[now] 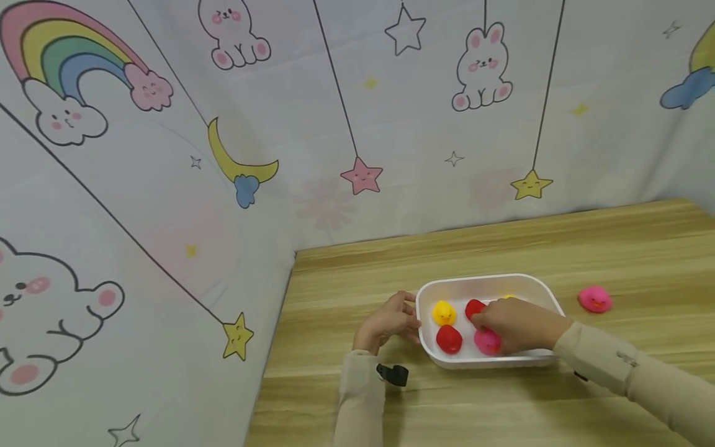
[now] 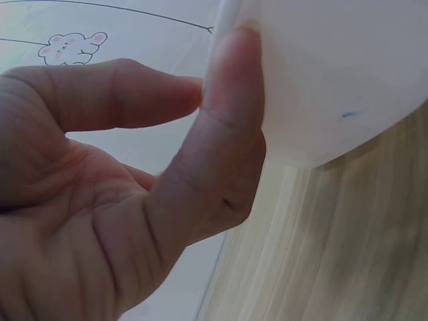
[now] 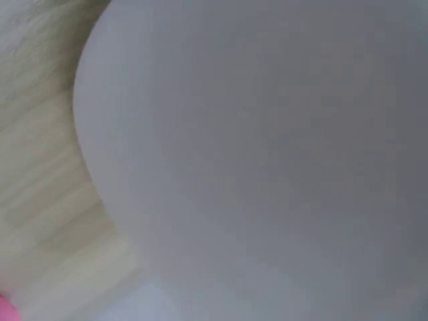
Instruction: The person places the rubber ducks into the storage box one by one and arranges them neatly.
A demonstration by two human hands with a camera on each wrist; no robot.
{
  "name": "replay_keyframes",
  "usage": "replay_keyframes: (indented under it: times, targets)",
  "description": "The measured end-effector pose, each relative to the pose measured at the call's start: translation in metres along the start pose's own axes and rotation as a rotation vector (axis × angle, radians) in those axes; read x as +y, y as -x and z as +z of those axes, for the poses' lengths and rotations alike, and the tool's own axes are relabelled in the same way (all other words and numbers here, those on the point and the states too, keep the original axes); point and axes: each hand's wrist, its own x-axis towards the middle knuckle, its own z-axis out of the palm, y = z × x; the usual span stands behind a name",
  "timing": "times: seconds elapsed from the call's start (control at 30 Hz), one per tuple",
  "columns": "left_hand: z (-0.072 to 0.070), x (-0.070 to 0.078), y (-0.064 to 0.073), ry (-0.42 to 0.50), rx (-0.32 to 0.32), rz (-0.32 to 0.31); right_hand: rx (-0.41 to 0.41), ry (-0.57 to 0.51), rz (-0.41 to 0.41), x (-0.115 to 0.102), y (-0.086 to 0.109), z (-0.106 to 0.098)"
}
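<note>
A white plastic tub (image 1: 505, 282) holds several small rubber ducks. My left hand (image 1: 389, 323) pinches its left rim between thumb and fingers; the left wrist view shows these fingers (image 2: 231, 87) on the tub wall (image 2: 321, 73). My right hand (image 1: 519, 324) reaches in over the right side, its curled fingers gripping a pink duck (image 1: 487, 342) it partly covers. A red duck (image 1: 475, 308) lies close to those fingertips. On the left inside are a yellow duck (image 1: 444, 312) and another red duck (image 1: 449, 339). Behind my right hand peeks a bit of yellow (image 1: 509, 297).
Another pink duck (image 1: 595, 299) sits on the wood-grain table (image 1: 631, 261), right of the tub. A black strap end (image 1: 393, 374) sticks out from my left wrist. White cloth with cartoon prints (image 1: 413, 198) hangs behind the table and along its left side.
</note>
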Motion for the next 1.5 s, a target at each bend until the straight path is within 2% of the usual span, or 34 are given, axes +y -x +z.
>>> replay_keyframes:
  times: [0.07,0.2,0.37,0.47,0.57,0.73,1.07,1.17,1.27,1.4,1.5]
  targets:
    - [-0.001,0.0,0.0,0.0,0.001,0.001,-0.022,-0.039,0.037,0.001,0.003,-0.006]
    - [-0.002,0.0,0.0,0.0,0.002,0.008,-0.054,-0.188,0.135,0.006,0.014,-0.023]
    - [-0.003,0.0,-0.001,-0.002,0.012,0.004,0.043,-0.338,0.183,0.02,0.035,-0.031]
    - [-0.003,0.0,-0.001,0.006,0.008,0.0,0.125,-0.378,0.196,0.029,0.048,-0.03]
    - [-0.003,-0.002,-0.002,0.016,-0.007,0.004,0.208,-0.389,0.215,0.037,0.059,-0.03]
    - [-0.004,-0.002,-0.001,0.02,-0.015,0.015,0.323,-0.339,0.237,0.046,0.074,-0.037]
    - [-0.001,-0.003,0.0,0.039,0.001,0.007,0.426,-0.235,0.313,0.076,0.113,-0.042]
    - [0.0,-0.003,-0.001,0.045,0.001,0.004,0.435,-0.258,0.371,0.086,0.127,-0.042]
    - [0.001,-0.003,-0.002,0.042,0.002,0.007,0.431,-0.329,0.427,0.095,0.138,-0.041]
    - [0.001,-0.002,-0.002,0.043,0.001,0.005,0.428,-0.429,0.467,0.11,0.153,-0.034]
    - [0.002,0.0,-0.003,0.044,-0.003,0.002,0.419,-0.455,0.507,0.12,0.163,-0.028]
